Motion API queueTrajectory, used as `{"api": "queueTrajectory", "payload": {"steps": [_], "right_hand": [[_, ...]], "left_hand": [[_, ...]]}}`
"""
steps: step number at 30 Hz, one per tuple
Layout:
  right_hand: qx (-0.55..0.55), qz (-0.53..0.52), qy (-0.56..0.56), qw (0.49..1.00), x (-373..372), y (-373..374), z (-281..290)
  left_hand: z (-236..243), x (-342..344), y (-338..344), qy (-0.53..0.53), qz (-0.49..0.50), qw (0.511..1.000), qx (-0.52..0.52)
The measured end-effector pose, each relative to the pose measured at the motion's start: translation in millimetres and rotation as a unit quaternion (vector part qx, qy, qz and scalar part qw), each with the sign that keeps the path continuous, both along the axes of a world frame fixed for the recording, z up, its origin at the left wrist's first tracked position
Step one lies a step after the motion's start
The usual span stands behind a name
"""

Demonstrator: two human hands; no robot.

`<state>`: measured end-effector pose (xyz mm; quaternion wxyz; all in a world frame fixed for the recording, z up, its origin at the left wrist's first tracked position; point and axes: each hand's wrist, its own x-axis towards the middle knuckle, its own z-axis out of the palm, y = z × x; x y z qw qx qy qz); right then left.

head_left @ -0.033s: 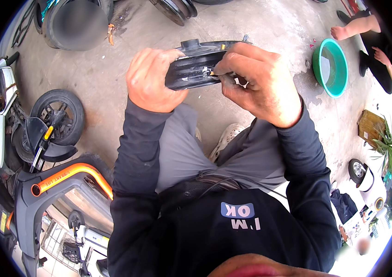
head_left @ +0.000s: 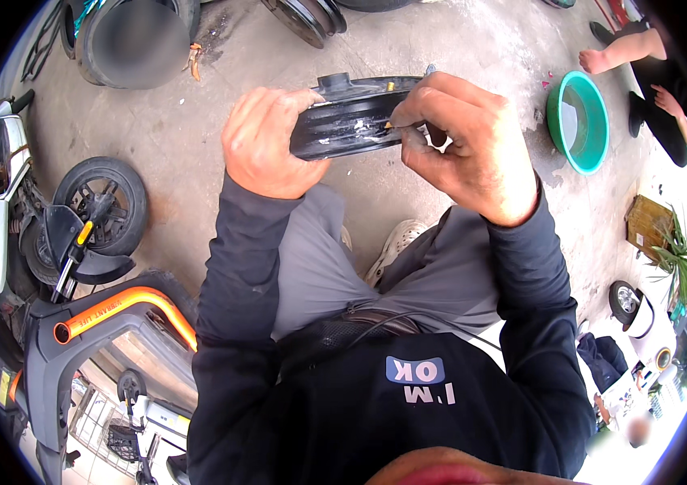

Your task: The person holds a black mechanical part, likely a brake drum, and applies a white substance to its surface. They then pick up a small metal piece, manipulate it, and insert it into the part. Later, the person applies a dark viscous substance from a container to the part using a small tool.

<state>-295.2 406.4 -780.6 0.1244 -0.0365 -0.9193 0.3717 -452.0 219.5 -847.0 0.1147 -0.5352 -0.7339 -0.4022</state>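
I hold a small black wheel rim (head_left: 351, 121) edge-on in front of me, above my knees. My left hand (head_left: 266, 145) grips its left side, thumb over the top. My right hand (head_left: 465, 145) holds the right side, with its fingertips pinched on a small brass-coloured piece (head_left: 389, 125) in the rim's groove. White scuffs mark the groove. The rim's far side is hidden behind my hands.
A scooter with its front wheel (head_left: 101, 202) and an orange bar (head_left: 125, 311) stands at the left. A large tyre (head_left: 129, 36) and another rim (head_left: 307, 16) lie on the concrete ahead. A green basin (head_left: 578, 121), another person's limbs (head_left: 626, 52), a box (head_left: 646, 226) and a plant (head_left: 679, 259) are on the right.
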Motion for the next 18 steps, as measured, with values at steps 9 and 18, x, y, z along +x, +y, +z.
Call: {"api": "queueTrajectory", "payload": {"steps": [9, 18], "right_hand": [[0.024, -0.002, 0.016, 1.000, -0.5, -2.8, -2.9], [0.000, 0.006, 0.039, 0.999, -3.8, -2.5, -9.4]], "left_hand": [[-3.2, 0.1, 0.9, -0.001, -0.004, 1.000, -0.009], [-3.0, 1.0, 3.2, -0.006, 0.003, 1.000, -0.016]]}}
